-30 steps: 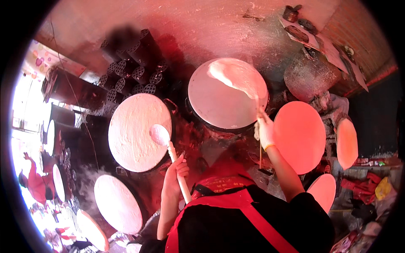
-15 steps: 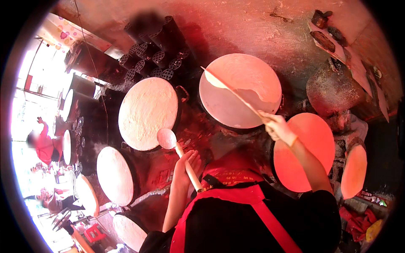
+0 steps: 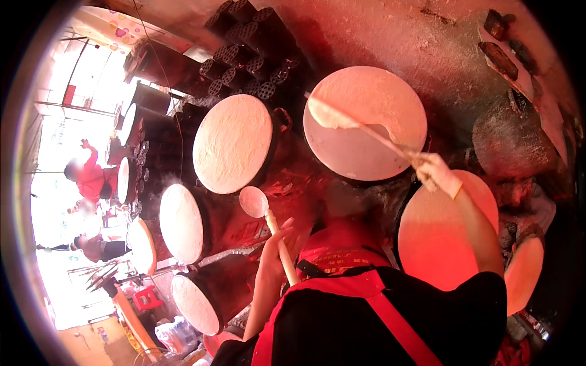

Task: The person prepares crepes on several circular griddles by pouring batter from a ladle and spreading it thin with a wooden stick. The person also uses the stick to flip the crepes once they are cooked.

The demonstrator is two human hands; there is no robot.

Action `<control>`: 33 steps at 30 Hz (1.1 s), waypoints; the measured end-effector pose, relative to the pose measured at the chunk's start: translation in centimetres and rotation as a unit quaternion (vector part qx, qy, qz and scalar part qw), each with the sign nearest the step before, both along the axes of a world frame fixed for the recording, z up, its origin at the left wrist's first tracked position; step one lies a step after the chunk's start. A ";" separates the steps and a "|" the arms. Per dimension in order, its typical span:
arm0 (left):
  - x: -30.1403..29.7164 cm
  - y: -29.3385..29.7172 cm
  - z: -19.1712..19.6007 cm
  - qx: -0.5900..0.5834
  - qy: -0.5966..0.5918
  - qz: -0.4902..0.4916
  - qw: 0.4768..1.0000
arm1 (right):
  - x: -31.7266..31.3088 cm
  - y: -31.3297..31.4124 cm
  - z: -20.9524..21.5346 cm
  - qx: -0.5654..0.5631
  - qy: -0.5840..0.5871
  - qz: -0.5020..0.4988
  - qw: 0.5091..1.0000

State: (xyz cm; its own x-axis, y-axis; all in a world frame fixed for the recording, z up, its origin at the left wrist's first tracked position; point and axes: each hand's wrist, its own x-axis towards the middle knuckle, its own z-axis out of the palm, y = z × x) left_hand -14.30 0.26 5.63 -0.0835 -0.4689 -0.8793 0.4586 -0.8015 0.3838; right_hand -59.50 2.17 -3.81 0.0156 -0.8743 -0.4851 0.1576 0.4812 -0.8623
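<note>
My right hand is closed round the end of a long thin wooden stick, which slants up and left over a round griddle. Pale batter coats the griddle's far and right part; its near left part is bare grey. The stick's far end lies over the batter's left edge, its tip blurred. In my left hand is a ladle with a wooden handle, bowl pointing away from me. That bowl hangs just below a second round griddle, covered with a pale layer.
More round griddles stand at left and lower left. Another griddle lies beneath my right forearm. Perforated coal briquettes are stacked against the back wall. Two people are far left, near a red stool.
The view has shifted, so most things sit farther right or higher. The stick has swept slightly over the batter, whose left edge now has a different shape. Both hands keep their holds.
</note>
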 end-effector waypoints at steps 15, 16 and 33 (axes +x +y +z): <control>3.3 -3.5 1.0 -0.059 -0.027 -0.193 0.979 | 11.3 9.2 -5.2 -0.053 -0.059 -0.345 0.935; 4.0 -4.0 0.8 -0.065 -0.022 -0.197 0.978 | 13.8 7.2 -2.7 -0.051 -0.036 -0.417 0.907; 21.3 -8.4 -0.6 -0.210 -0.077 -0.299 0.928 | 39.8 -6.9 -2.1 -0.020 0.303 -0.403 0.863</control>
State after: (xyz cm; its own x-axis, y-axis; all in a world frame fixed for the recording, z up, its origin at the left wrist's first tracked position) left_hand 7.02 -8.11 5.05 -0.3283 -0.6826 -0.6529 -0.1057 -0.6603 0.7435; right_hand -19.73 -4.71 -5.95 -0.8514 -0.4998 -0.1592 -0.0595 0.3936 -0.9173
